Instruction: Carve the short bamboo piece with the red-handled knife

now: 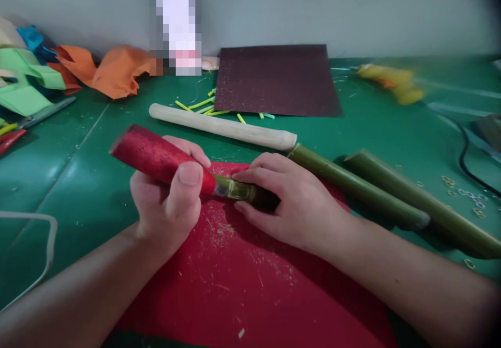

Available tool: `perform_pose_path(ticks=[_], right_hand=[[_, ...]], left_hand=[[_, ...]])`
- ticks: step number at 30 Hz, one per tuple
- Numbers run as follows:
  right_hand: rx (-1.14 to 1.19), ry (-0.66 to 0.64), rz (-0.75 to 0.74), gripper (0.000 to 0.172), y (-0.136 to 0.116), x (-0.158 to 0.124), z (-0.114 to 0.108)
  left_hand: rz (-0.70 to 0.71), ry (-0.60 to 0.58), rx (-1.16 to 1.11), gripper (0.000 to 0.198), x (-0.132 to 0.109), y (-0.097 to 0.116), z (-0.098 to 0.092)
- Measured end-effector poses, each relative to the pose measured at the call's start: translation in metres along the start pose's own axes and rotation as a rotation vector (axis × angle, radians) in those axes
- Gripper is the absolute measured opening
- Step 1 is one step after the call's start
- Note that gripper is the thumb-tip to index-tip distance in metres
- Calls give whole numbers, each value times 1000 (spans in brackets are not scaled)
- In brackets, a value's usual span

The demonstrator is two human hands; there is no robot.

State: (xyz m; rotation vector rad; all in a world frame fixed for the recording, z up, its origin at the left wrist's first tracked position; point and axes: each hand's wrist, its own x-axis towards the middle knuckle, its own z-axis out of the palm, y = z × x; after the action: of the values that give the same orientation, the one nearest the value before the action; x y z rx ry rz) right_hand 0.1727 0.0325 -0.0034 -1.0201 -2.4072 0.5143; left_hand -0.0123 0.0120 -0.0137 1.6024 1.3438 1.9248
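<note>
Over on the red sheet (297, 296), our left hand (168, 196) grips a red-handled tool (156, 155) while our right hand (291, 196) clasps the green bamboo (241, 190). If the tip skids on that curved side, we could nick ourselves. Shavings (219, 228) litter the sheet; green table (97, 144), grey wall (274, 9) behind.

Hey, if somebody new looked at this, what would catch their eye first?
Probably the thick, glossy red tool handle gripped in the left hand, its tip against a green bamboo piece that the right hand holds. Next, the bright red flat sheet beneath both hands, sprinkled with pale shavings. Then the crumpled orange paper-like material at the back left.
</note>
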Motion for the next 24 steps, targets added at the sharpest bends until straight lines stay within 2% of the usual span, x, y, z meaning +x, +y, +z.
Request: perform_pose_path(ticks=[5,9,11,19,24], right_hand=[[3,1,-19,23,-1,0,1],[44,9,-9,25,0,0,2],[63,8,-6,26,1,0,2],[111,-19,17,24,3,0,4],[141,-23,68,27,0,0,2]], left_hand=[[19,-60,20,31,0,3,-1],[-39,-225,20,23,1,8,-1],[-70,-267,31,20,0,11,0],[-97,-297,85,18,-2,15,3],[-156,-257,54,21,-3,14,3]])
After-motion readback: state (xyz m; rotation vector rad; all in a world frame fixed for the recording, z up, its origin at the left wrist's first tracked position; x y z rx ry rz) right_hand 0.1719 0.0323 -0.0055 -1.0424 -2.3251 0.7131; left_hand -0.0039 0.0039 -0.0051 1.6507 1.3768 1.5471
